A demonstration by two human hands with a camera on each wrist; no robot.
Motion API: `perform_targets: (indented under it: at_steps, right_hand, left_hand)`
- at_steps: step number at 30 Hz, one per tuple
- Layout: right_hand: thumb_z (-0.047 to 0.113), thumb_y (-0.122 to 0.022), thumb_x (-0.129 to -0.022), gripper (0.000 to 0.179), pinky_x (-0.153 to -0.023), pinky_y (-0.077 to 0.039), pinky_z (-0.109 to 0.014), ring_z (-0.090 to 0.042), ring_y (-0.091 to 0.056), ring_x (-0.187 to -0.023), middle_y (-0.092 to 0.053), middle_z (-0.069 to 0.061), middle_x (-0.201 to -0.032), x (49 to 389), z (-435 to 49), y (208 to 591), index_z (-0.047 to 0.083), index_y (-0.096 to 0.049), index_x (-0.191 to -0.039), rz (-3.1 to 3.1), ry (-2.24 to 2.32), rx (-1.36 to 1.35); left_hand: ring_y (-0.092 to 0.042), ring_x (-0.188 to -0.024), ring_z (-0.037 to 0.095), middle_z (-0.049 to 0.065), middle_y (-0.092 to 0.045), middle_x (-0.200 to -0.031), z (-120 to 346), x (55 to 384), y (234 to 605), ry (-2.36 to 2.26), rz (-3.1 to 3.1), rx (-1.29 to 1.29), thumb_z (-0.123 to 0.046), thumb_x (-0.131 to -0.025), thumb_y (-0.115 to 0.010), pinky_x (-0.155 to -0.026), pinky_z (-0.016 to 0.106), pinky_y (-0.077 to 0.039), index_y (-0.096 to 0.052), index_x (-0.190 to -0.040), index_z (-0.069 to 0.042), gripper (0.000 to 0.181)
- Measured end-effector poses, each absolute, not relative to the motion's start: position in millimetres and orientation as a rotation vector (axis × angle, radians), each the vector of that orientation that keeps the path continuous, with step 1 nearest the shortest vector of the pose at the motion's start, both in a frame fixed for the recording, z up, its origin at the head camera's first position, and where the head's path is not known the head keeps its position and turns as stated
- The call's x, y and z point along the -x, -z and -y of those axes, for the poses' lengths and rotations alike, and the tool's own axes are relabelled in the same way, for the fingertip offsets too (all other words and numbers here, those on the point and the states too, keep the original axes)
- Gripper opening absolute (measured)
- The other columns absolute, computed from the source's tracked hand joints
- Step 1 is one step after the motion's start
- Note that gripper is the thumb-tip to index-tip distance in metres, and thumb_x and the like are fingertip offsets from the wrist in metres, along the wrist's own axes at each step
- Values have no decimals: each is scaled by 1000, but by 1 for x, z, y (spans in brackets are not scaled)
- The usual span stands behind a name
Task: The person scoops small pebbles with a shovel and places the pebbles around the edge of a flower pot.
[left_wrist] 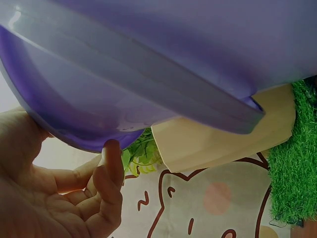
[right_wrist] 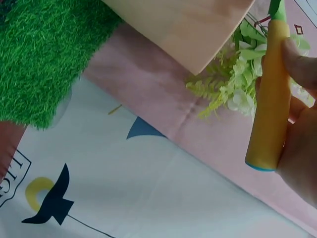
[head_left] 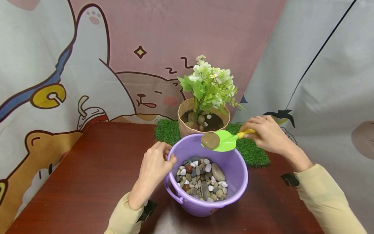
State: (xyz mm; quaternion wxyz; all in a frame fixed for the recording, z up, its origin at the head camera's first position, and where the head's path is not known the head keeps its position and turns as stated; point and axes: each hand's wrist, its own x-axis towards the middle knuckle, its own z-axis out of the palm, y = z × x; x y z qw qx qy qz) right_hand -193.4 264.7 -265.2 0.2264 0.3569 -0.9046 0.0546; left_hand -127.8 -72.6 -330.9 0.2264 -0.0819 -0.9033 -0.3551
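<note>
Green shovel [head_left: 227, 142] bears stone [head_left: 210, 140], seemingly over bucket [head_left: 201, 209].

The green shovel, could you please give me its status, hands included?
Right hand gripping green shovel; left hand holding rim of purple bucket. Large brown stone on shovel, seen over bucket's far side. Planter close behind bucket.

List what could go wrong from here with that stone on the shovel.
The big stone sits near the tip of the green shovel, so a slight tilt might roll it off. It appears above the far side of the purple bucket, so it could drop among the pebbles. The flower pot, close behind, might get bumped.
</note>
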Motion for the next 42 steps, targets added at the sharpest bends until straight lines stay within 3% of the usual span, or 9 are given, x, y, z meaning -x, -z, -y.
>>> perform_targets:
  at_steps: [13, 22, 34, 42]
  right_hand:
    - [11, -69, -79, 11, -69, -32, -43, -29, -60, -85, -70, -8, -89, 198, -275, 254, 13, -71, -89, 2539, -8, -717]
    - [9, -70, -73, 15, -68, -33, -46, -34, -56, -75, -68, -11, -85, 202, -271, 248, 11, -71, -88, 2518, 124, -571]
    - [12, -71, -74, 10, -70, -34, -49, -35, -54, -72, -68, -13, -80, 206, -269, 236, 10, -73, -84, 2501, 229, -554]
    - [0, -65, -70, 11, -75, -36, -50, -36, -52, -71, -60, -14, -73, 204, -264, 221, 6, -69, -78, 2485, 358, -586]
  left_hand:
    - [-57, -63, 13, 4, -63, -75, 73, 128, 331, 975, 2497, 222, -8, -70, -69, -58, 26, -45, -69, -85, -4, 16]
    - [-57, -63, 13, 4, -63, -75, 73, 128, 331, 968, 2490, 232, -8, -69, -69, -57, 26, -45, -68, -85, -5, 16]
    - [-57, -63, 12, 4, -63, -74, 73, 128, 330, 964, 2488, 240, -8, -69, -69, -57, 26, -45, -69, -85, -5, 17]
    - [-56, -62, 12, 3, -62, -74, 73, 127, 330, 960, 2485, 241, -8, -69, -69, -57, 25, -44, -68, -84, -5, 16]
